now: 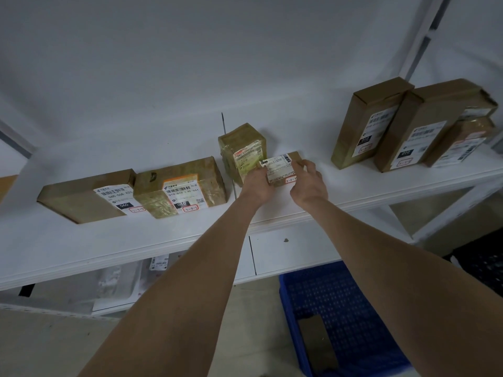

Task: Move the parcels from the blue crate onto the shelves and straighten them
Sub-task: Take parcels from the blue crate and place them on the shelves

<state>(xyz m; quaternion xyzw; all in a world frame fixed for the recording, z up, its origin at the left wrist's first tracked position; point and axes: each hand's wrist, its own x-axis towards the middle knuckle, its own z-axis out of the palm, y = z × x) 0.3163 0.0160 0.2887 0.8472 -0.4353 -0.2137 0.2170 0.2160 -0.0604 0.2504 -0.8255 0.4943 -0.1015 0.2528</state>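
Note:
A small cardboard parcel (280,167) with a white label lies on the white shelf (353,186), near its middle. My left hand (257,183) grips its left end and my right hand (309,180) grips its right end. Just behind it to the left stands a tape-wrapped parcel (241,149). Two flat parcels (87,198) (181,189) lie side by side at the left. Three taller brown boxes (366,123) (424,129) (468,140) stand leaning at the right. The blue crate (345,317) sits on the floor at lower right.
A dark flat item (315,338) lies in the blue crate. Under the white shelf, a lower shelf holds pale bagged parcels (114,284). A white upright post (424,36) rises at the far right. A black crate (484,265) shows at the right edge.

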